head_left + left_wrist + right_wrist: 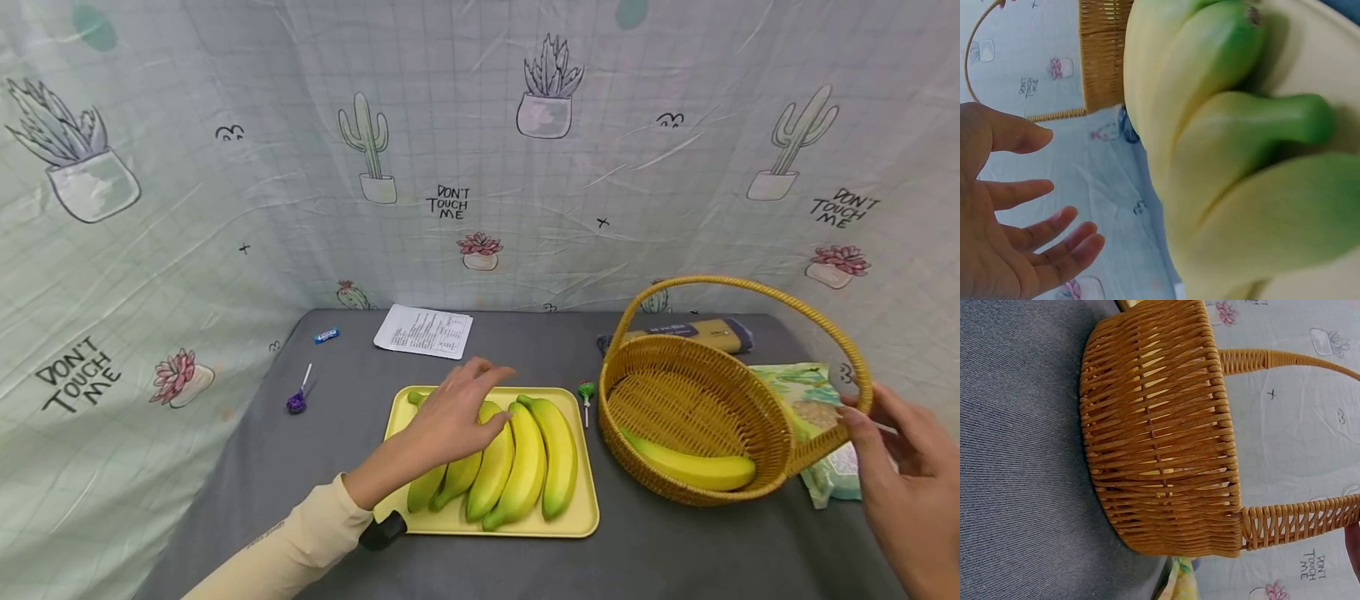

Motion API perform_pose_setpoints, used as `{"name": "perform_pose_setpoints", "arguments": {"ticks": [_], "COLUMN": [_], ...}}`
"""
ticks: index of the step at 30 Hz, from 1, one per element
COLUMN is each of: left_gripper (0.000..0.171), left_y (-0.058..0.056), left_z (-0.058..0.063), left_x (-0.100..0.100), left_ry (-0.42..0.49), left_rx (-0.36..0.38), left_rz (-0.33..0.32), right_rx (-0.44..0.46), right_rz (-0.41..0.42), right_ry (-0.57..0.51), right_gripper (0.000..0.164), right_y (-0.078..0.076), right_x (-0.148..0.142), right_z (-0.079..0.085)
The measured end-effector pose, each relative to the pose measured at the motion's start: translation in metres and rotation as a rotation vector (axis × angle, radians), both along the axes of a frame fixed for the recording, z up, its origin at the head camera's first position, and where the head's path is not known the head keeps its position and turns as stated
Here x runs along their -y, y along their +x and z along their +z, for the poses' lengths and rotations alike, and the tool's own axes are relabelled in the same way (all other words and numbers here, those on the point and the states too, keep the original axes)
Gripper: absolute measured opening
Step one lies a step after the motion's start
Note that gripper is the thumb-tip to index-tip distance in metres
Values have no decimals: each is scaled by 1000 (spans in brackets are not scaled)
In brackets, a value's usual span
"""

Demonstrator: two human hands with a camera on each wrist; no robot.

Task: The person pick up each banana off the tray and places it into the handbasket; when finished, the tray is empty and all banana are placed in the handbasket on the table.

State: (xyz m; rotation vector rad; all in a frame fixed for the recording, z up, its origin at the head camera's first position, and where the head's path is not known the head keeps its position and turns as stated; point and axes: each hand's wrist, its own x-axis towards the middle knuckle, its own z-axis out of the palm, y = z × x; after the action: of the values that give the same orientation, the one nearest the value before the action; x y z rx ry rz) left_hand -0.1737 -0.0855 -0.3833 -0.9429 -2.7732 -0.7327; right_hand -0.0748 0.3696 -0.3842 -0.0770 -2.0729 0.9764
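left hand (pixel 457 410), fingers spread, over bananas (pixel 528 467); right hand (pixel 913 483) grips basket handle (pixel 823 445), firmness hard to tell; uneven tug could tip lone banana (pixel 693 468) out.

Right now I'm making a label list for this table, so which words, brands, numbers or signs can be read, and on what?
"DON'T TOUCH ME": backdrop cloth, repeated.
Small cross signs: same cloth.
White sheet: print too small to read.
Blue wrapper: lettering too small.
Blue-and-tan pack: lettering too blurred.
Green bag: print too small.
Cream sleeve: faint marking, unreadable.
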Motion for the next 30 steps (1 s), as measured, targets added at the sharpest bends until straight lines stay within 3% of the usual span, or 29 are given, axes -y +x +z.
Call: {"name": "perform_pose_setpoints", "arguments": {"ticks": [13, 22, 30], "left_gripper": [65, 63, 65], "left_y": [11, 19, 25], "left_z": [-33, -46, -63], "left_x": [34, 56, 65], "left_ry": [43, 75, 71], "left_rx": [33, 16, -21], "left_rz": [126, 202, 240], "right_rx": [22, 47, 12], "right_rz": [-40, -55, -46], "right_ry": [1, -8, 24], "right_gripper": [44, 44, 46], "right_y": [-1, -2, -3], "right_x": [2, 4, 1], "right_z": [-4, -3, -2]}}
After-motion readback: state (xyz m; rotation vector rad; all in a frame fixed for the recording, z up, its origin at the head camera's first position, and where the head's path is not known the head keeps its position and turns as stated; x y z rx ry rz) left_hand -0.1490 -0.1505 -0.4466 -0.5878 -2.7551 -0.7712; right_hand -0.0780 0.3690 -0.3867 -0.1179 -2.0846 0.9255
